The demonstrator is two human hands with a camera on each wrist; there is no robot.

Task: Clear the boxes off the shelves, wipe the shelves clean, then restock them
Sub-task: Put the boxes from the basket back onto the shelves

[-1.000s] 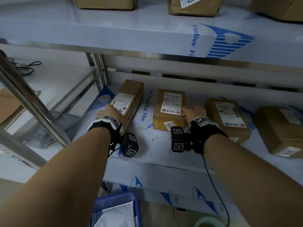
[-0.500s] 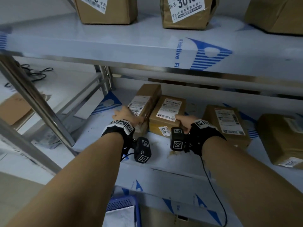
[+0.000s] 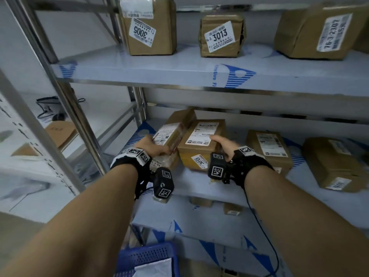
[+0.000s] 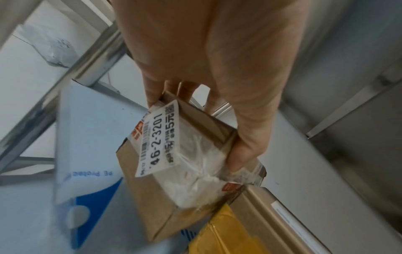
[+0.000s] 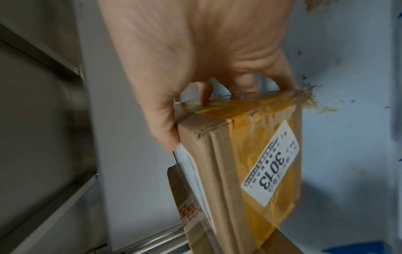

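Both hands grip boxes on the middle shelf point(image 3: 191, 188). Left hand point(image 3: 153, 145) curls fingers and thumb round the end of a narrow box point(image 3: 171, 134), tilted with one edge lifted, at centre frame. Right hand point(image 3: 225, 144) clamps the taped box point(image 3: 199, 142) just beside it, thumb on top; the two boxes touch. Two more boxes point(image 3: 267, 148) lie at right on the same shelf. Three labelled boxes point(image 3: 221, 35) stand along the top shelf point(image 3: 179, 70) in the upper frame. At bottom centre sits a blue basket point(image 3: 145, 254).
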